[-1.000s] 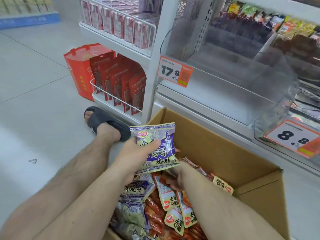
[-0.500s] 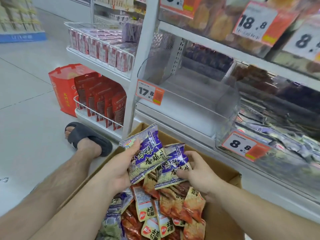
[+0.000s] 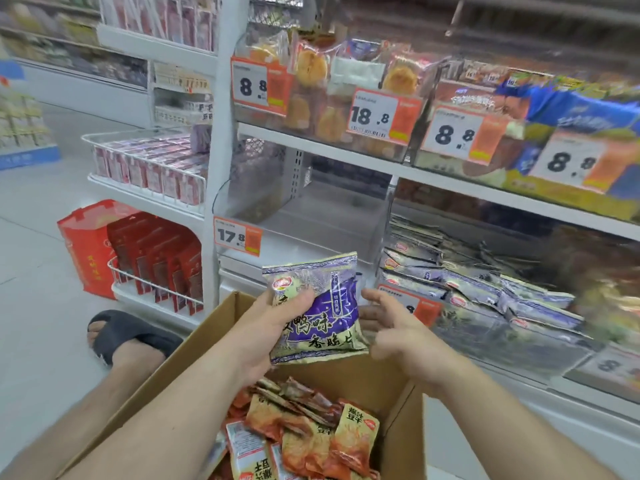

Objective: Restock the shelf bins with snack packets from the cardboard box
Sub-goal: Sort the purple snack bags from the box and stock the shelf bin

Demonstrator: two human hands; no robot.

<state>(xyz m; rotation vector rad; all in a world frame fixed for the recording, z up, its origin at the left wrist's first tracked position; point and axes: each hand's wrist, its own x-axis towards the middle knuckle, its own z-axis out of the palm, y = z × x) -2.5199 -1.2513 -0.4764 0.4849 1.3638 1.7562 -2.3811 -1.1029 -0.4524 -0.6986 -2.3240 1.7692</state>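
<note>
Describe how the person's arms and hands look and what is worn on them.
Both forearms are bare up to the bottom edge of the picture: no sleeves show. The left hand and right hand wear no gloves, and no rings, watch or bracelet can be seen. The fingers are bare. The only clothing in view is a dark slide sandal on a foot.

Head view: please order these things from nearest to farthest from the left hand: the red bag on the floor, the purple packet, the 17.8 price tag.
1. The purple packet: the left hand grips it above the cardboard box.
2. The 17.8 price tag: above the hand, on the clear bin's front.
3. The red bag: far left, on the floor.
</note>
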